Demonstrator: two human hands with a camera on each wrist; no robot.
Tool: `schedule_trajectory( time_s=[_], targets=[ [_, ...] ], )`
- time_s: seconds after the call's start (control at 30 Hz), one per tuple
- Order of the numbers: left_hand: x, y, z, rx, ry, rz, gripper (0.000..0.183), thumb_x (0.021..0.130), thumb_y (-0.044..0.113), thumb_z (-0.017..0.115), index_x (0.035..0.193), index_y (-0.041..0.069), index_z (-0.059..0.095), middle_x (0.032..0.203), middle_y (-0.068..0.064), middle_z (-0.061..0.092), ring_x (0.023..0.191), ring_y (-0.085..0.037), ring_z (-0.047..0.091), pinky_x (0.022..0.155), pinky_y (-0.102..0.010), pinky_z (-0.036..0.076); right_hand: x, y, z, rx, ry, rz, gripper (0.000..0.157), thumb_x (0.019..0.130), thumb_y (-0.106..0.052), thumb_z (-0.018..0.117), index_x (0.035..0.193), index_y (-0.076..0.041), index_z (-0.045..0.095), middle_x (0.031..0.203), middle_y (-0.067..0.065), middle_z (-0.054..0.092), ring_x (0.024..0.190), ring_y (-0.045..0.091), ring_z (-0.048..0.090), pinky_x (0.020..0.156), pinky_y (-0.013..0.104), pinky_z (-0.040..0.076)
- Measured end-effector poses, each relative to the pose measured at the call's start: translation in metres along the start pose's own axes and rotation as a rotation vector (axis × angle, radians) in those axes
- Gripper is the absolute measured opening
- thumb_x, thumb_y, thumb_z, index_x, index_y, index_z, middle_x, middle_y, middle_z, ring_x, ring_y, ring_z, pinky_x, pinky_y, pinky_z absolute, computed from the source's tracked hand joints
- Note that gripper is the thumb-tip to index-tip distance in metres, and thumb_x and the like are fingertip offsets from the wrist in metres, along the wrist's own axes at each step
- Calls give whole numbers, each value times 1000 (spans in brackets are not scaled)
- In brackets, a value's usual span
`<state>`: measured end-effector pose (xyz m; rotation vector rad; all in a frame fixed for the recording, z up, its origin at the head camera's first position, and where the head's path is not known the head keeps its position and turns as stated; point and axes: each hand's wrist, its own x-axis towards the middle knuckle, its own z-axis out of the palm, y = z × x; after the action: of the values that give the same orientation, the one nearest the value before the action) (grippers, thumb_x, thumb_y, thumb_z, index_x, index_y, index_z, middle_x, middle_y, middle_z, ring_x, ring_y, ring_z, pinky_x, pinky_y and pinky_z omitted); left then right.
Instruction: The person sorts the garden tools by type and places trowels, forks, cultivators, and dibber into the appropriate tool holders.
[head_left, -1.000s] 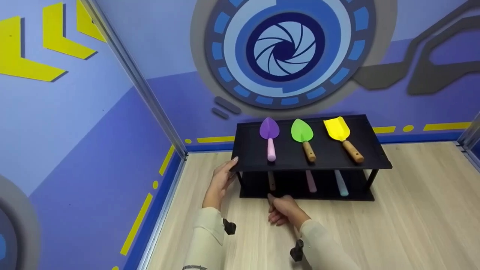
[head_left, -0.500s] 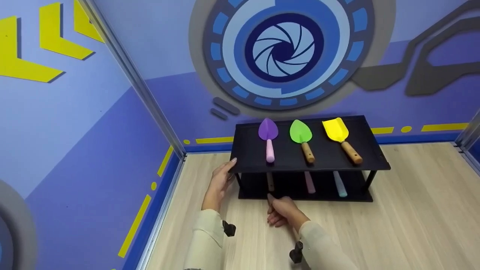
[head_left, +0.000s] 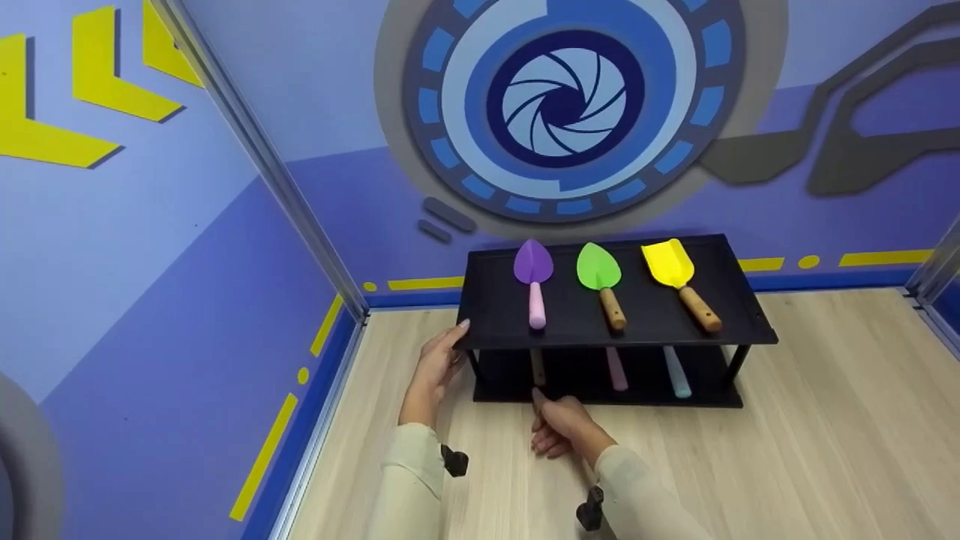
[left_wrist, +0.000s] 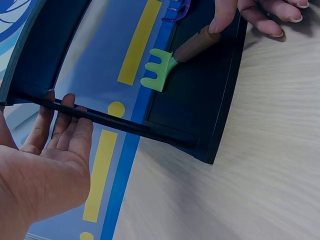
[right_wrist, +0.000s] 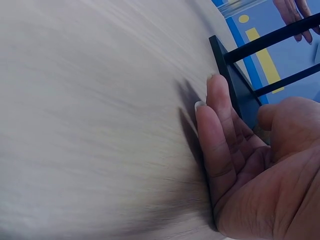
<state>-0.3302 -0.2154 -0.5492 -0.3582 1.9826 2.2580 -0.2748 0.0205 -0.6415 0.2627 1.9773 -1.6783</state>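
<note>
My left hand (head_left: 435, 367) holds the left end of a black two-tier rack (head_left: 495, 296), thumb on the upper shelf's edge. In the left wrist view its fingers (left_wrist: 80, 130) reach behind the side post. My right hand (head_left: 566, 424) is low at the rack's front, with one fingertip touching the end of a small hand rake's wooden handle (left_wrist: 197, 44). That rake has a green three-pronged head (left_wrist: 159, 70) and lies on the lower shelf. The remaining right-hand fingers (right_wrist: 215, 145) are loosely extended over the table.
On the upper shelf lie a purple trowel (head_left: 533, 261), a green trowel (head_left: 598, 266) and a yellow shovel (head_left: 670, 262). A pink handle (head_left: 616, 369) and a light blue handle (head_left: 677, 373) show below. Behind the wooden table (head_left: 825, 435) stands a blue printed wall (head_left: 337, 202).
The head view has shifted slightly, so the scene sits a little lower and further left. Both hands keep their places on the rack and at the rake handle.
</note>
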Motion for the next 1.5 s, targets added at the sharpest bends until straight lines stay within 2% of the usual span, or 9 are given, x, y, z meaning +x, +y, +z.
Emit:
schedule_trajectory(
  time_s=[0.13, 0.4, 0.8, 0.97, 1.23, 1.33, 1.43, 1.5],
  targets=[
    [-1, -1, 2, -11, -9, 1, 52, 96, 47, 78, 129, 7, 73, 128, -2, 75, 131, -17, 65, 132, -47, 40, -2, 1, -2, -6, 12, -7, 70, 108, -60, 49, 87, 1, 75, 65, 8, 75, 51, 14, 70, 47, 32, 62],
    [-2, 0, 7, -9, -34, -3, 64, 97, 48, 77, 144, 5, 65, 155, -12, 62, 153, -28, 51, 134, -47, 36, -4, 1, -6, -14, 15, -11, 69, 108, -59, 50, 87, 2, 75, 64, 8, 75, 51, 14, 70, 47, 31, 61],
    [-5, 0, 4, -6, -16, -6, 60, 98, 47, 76, 139, 5, 68, 141, -7, 71, 143, -23, 59, 132, -46, 39, -4, 0, -8, -22, -34, 2, 70, 108, -61, 49, 89, 1, 74, 66, 8, 76, 52, 14, 70, 47, 31, 61],
    [-7, -1, 3, 13, -16, 3, 62, 97, 49, 76, 141, 6, 67, 147, -9, 68, 148, -26, 56, 132, -46, 39, -4, 1, -7, -18, -39, 18, 69, 108, -61, 50, 88, 0, 74, 67, 8, 76, 52, 15, 71, 47, 31, 61],
    [-7, -2, 7, -4, -40, 12, 63, 98, 49, 76, 144, 6, 65, 153, -12, 63, 154, -28, 50, 133, -46, 37, -8, 3, -5, -55, 6, 11, 68, 108, -58, 51, 82, 0, 74, 65, 11, 77, 51, 16, 73, 45, 28, 60],
    [-7, -1, 10, -5, -17, 21, 58, 97, 49, 77, 136, 6, 69, 147, -10, 68, 149, -27, 55, 132, -47, 40, -7, 4, -9, -30, -12, -10, 66, 109, -57, 51, 86, 1, 74, 68, 11, 78, 54, 15, 74, 47, 27, 60],
    [-7, 0, 12, -12, 31, 23, 51, 94, 49, 80, 124, 9, 74, 135, -6, 73, 140, -24, 63, 129, -46, 43, -6, 6, -15, 18, -59, -38, 65, 109, -57, 52, 96, 4, 74, 75, 12, 80, 60, 16, 77, 53, 28, 63],
    [-9, -1, 13, -16, 49, 21, 51, 93, 51, 81, 121, 9, 75, 133, -5, 75, 137, -23, 64, 129, -46, 44, -8, 10, -19, 50, -85, -52, 65, 109, -56, 53, 102, 5, 73, 78, 13, 80, 63, 17, 78, 56, 29, 65]
  ],
)
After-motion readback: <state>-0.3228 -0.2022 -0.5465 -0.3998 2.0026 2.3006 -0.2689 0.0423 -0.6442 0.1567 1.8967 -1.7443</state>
